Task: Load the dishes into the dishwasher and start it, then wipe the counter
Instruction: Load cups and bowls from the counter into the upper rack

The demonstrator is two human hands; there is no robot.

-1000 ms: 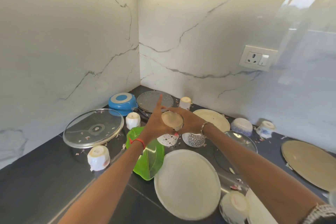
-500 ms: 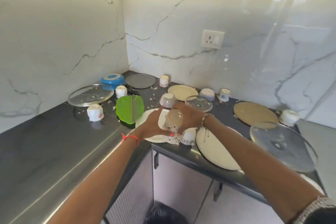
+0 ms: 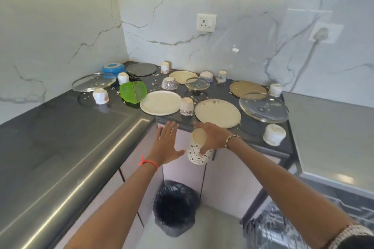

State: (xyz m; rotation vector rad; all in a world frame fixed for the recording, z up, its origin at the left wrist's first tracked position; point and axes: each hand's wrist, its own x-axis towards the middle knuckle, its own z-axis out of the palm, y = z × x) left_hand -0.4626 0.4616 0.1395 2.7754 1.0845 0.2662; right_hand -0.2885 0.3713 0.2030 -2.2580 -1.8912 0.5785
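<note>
My right hand (image 3: 212,136) grips a white patterned cup (image 3: 197,150), turned bottom up, in the air just off the counter's front edge. My left hand (image 3: 167,143) is beside it with straight, spread fingers and holds nothing. On the dark counter (image 3: 66,127) lie two cream plates (image 3: 160,102) (image 3: 217,113), a green leaf-shaped plate (image 3: 132,91), glass lids (image 3: 94,85) (image 3: 263,108), a tan plate (image 3: 248,89), a blue bowl (image 3: 113,68) and several upturned white cups (image 3: 186,106) (image 3: 274,134). The open dishwasher rack (image 3: 283,226) shows at the lower right.
A bin with a black bag (image 3: 175,207) stands on the floor under my hands. Food scraps are scattered among the dishes. Marble walls meet at the far corner, with a socket (image 3: 206,22) on the back wall. A lighter counter (image 3: 332,137) runs to the right.
I have stepped back from the corner. My right hand has carried the cup off the counter toward me, and my left hand has let go of it and opened.
</note>
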